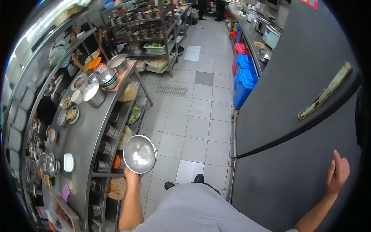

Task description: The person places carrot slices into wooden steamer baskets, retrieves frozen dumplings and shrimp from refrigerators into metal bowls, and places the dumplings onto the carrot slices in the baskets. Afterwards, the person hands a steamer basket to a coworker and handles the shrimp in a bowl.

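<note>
My left hand (133, 178) grips the near edge of a shiny metal bowl (140, 154). The bowl is held out over the floor beside the steel table's shelves, its hollow facing up with nothing visible in it. A double rim shows along its right side; whether a second bowl is nested under it I cannot tell. On the other side, my right hand (338, 172) is raised in front of the lower door of a large grey refrigerator (278, 185). It holds nothing; the index finger is stretched out and the others are partly bent. The worn door handle (324, 92) is above it.
A long steel table (87, 143) on the left carries a pot (94, 95), stacked bowls (108, 78) and a white dish (68, 162). Blue bins (244, 87) stand along the right counter. A shelf rack (166, 46) is ahead, past a floor drain (171, 91). People stand beyond the table.
</note>
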Available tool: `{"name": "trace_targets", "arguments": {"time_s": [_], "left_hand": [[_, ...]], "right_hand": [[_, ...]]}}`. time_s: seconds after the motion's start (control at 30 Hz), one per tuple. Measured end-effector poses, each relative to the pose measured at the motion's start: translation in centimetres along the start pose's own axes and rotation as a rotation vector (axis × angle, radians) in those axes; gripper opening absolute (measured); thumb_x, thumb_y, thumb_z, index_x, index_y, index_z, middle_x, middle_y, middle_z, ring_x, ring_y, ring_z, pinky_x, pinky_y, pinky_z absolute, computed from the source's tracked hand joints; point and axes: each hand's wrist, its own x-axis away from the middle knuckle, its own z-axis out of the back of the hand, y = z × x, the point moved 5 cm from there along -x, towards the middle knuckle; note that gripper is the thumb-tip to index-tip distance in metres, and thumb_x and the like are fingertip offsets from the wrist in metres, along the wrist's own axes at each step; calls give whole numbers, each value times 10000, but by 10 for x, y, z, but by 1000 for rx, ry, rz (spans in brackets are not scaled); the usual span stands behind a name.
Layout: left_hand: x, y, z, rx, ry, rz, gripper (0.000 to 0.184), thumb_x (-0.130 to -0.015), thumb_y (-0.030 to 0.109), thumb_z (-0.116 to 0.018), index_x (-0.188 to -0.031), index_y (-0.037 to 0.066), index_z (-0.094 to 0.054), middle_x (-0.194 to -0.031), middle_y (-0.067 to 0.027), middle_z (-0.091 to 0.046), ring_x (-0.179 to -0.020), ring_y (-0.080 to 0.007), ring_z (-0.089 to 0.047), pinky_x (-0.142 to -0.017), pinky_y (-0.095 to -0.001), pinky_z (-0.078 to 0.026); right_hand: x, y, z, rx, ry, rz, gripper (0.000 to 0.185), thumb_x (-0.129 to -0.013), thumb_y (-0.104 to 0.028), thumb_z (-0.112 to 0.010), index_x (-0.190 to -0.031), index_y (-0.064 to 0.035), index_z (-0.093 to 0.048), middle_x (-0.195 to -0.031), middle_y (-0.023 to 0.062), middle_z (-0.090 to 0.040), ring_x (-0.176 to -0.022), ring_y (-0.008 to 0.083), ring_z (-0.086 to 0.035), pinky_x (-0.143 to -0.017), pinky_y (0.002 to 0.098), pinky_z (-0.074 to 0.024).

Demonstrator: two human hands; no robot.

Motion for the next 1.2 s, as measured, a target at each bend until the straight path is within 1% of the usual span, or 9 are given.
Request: {"name": "trace_targets", "arguments": {"time_s": [0.17,0.27,0.4,0.57,0.67,0.8,1.0,1.1,1.2], "left_hand": [[-3,-8,-6,48,-23,34,224,-998,152,-652,-1208,76,-642,-851,-27,-684,-559,-84,-575,-424,-227,-358],[-3,-10,9,26,8,29,214,-999,120,-639,-1208,78,-639,-853,-35,-685,-559,-87,-567,-431,-230,-346],[-3,-32,51,31,49,53,204,-1002,87,-613,-1205,84,-632,-852,-44,-685,-562,-87,-563,-440,-234,-344],[13,-46,97,83,200,101,200,-1017,170,-625,-1210,116,-635,-863,-27,-690,-564,-90,-575,-440,-228,-348],[19,-60,126,80,309,113,210,-1013,184,-633,-1213,120,-635,-865,-25,-691,-559,-91,-577,-438,-223,-354],[27,-73,156,164,360,47,175,-1005,77,-565,-1160,106,-640,-824,-37,-674,-532,-105,-565,-422,-228,-365],[38,-73,180,233,433,79,154,-997,56,-560,-1123,68,-647,-818,-57,-683,-530,-115,-577,-424,-241,-398],[39,-73,189,114,362,106,122,-1009,103,-590,-1102,53,-651,-755,-70,-697,-534,-159,-654,-412,-260,-404],[43,-70,200,45,360,88,136,-1013,110,-576,-1105,40,-648,-766,-84,-711,-560,-175,-687,-415,-259,-407]], "right_hand": [[-8,18,-15,-101,-12,-207,223,-1006,20,-608,-1194,92,-703,-800,127,-553,-695,240,-542,-641,371,-413],[-43,20,-34,83,96,-135,227,-1043,-27,-588,-1209,82,-699,-1003,156,-656,-925,256,-652,-812,350,-505],[-79,70,-73,-332,521,-480,346,-1118,-153,-531,-1394,28,-635,-1305,129,-670,-1196,234,-647,-1045,325,-485],[-128,120,-214,-441,815,-784,435,-1065,-223,-632,-1422,19,-578,-1271,129,-701,-1112,226,-705,-967,351,-556],[-140,98,-204,-272,903,-863,394,-1039,-221,-666,-1329,38,-603,-1113,94,-745,-1022,207,-737,-902,331,-581],[-119,150,-256,-947,788,-902,403,-1049,-208,-661,-1338,62,-587,-1135,128,-722,-1014,198,-742,-901,304,-592],[-106,179,-296,-939,764,-886,473,-1043,-250,-688,-1369,67,-557,-1224,159,-686,-1078,232,-723,-932,322,-584],[-110,180,-294,-774,634,-1040,591,-1027,-422,-683,-1346,68,-598,-1233,183,-715,-1101,235,-725,-951,335,-569],[-108,210,-312,-1073,630,-1194,641,-1007,-507,-683,-1321,51,-651,-1317,171,-704,-1132,237,-717,-932,339,-577]]}}
